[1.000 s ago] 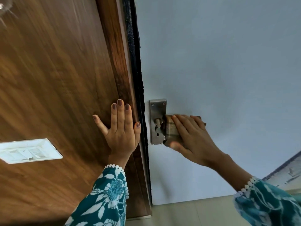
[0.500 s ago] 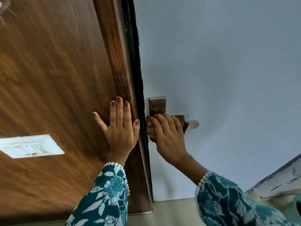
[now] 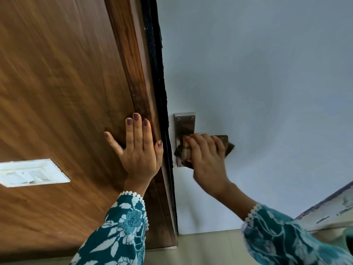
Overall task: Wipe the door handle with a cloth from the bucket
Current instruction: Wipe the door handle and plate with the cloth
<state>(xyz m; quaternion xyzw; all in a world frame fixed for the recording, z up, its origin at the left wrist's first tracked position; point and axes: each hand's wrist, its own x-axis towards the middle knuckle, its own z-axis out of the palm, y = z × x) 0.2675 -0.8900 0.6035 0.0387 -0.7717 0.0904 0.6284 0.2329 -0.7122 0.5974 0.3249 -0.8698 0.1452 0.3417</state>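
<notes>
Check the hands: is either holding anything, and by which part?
The right hand grips the brown cloth around its middle, pressed over the door handle. The left hand holds nothing, flat on wood.

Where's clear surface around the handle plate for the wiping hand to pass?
Free: pale door face above and right of the handle plate, also below it. Crowded: narrow strip between plate and dark door edge; left hand lies flat just across it. Right hand presses the cloth over the plate's lower half.
</notes>
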